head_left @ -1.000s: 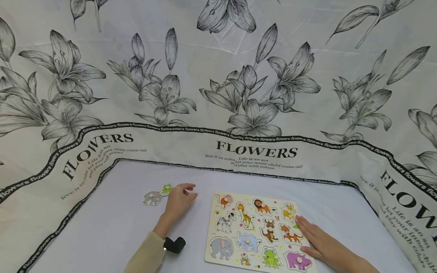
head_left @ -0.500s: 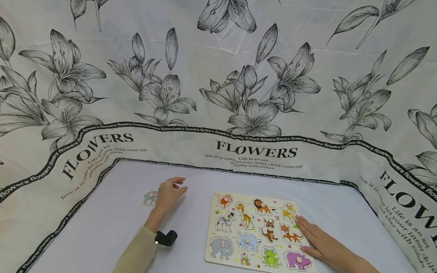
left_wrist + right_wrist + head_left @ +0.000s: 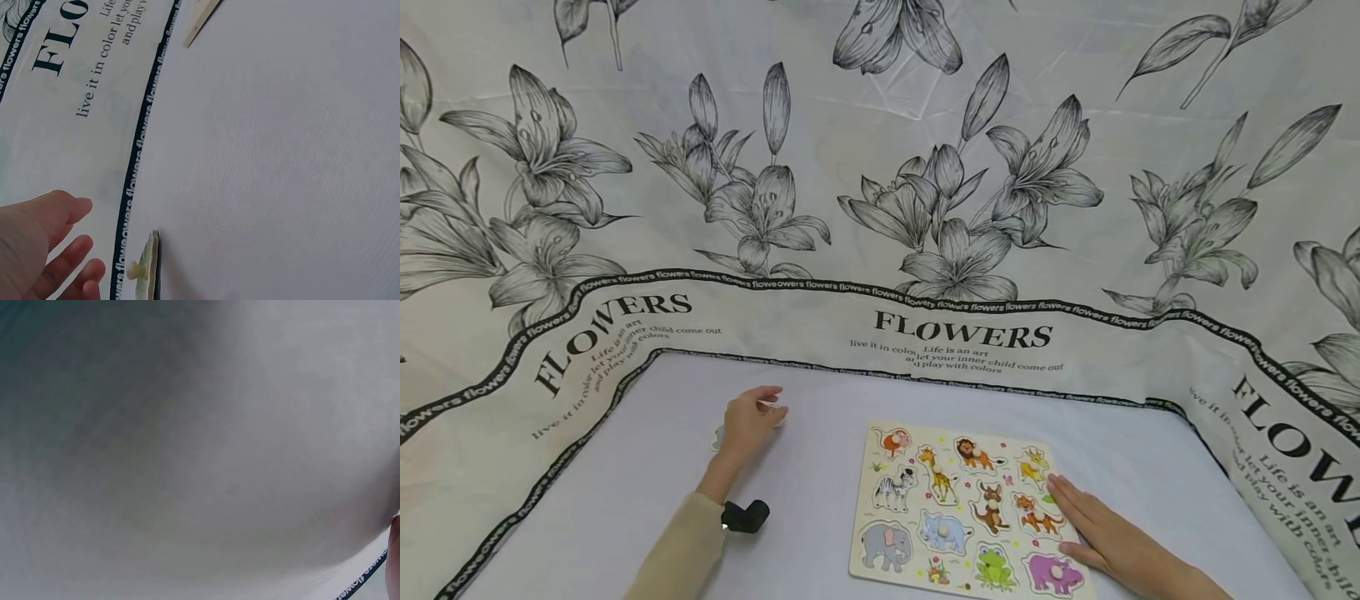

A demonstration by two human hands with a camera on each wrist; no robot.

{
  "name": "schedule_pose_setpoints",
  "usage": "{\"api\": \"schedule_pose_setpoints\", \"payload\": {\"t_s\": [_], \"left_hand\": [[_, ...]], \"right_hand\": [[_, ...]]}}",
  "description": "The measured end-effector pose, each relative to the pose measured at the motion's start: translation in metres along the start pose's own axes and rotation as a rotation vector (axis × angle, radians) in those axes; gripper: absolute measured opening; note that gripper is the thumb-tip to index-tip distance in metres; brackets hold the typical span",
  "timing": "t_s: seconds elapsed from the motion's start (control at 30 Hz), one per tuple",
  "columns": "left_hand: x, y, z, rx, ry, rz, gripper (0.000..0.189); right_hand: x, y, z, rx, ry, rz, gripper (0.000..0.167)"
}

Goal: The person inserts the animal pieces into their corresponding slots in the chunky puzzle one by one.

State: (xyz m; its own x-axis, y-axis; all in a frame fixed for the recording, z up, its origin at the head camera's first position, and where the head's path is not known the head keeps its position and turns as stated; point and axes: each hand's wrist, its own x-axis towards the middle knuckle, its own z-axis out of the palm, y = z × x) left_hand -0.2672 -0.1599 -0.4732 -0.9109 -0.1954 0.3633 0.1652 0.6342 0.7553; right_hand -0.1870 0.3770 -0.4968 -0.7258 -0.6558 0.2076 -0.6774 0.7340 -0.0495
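My left hand [image 3: 747,429] hovers over the left part of the table with its fingers loosely bent and nothing held. Below it lies a grey elephant puzzle piece [image 3: 717,439], mostly covered by the hand in the head view. In the left wrist view a small green puzzle piece with a round knob [image 3: 149,272] lies on the cloth, apart from the fingertips [image 3: 81,206]. My right hand [image 3: 1108,533] rests with straight fingers along the right edge of the wooden animal puzzle board [image 3: 863,500]. Knobbed animal pieces sit in several of the board's slots.
White cloth [image 3: 820,500] covers the table. Behind and at both sides rises a flower-printed curtain [image 3: 820,333] with black trim. A black wrist camera [image 3: 747,517] sits on the left wrist. The right wrist view is mostly blurred cloth.
My left hand has moved left, coming over the green piece and then most of the grey elephant piece. The right hand and the board have stayed put.
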Motion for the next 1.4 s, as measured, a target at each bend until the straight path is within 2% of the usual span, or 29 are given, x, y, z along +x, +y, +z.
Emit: {"api": "schedule_pose_setpoints", "payload": {"t_s": [0.13, 0.23, 0.53, 0.83, 1.17, 1.4], "left_hand": [[0.004, -0.005, -0.008, 0.055, -0.068, -0.102, 0.035], [0.004, -0.008, -0.012, 0.086, -0.093, -0.130, 0.038], [0.003, -0.023, -0.013, 0.165, -0.095, -0.112, 0.037], [0.004, -0.026, -0.013, 0.173, -0.103, -0.083, 0.034], [0.006, -0.029, -0.012, 0.214, -0.126, -0.106, 0.034], [0.005, -0.029, -0.011, 0.241, -0.113, -0.133, 0.032]], "right_hand": [[-0.001, 0.000, 0.000, -0.002, 0.007, -0.004, 0.072], [-0.001, 0.000, 0.001, 0.006, -0.006, 0.018, 0.071], [-0.002, -0.001, 0.000, 0.024, -0.032, 0.051, 0.070], [-0.002, -0.001, 0.000, 0.003, 0.003, 0.013, 0.071], [-0.001, -0.002, 0.000, -0.018, 0.022, -0.022, 0.073], [-0.001, -0.002, -0.001, 0.005, -0.016, 0.028, 0.072]]}}
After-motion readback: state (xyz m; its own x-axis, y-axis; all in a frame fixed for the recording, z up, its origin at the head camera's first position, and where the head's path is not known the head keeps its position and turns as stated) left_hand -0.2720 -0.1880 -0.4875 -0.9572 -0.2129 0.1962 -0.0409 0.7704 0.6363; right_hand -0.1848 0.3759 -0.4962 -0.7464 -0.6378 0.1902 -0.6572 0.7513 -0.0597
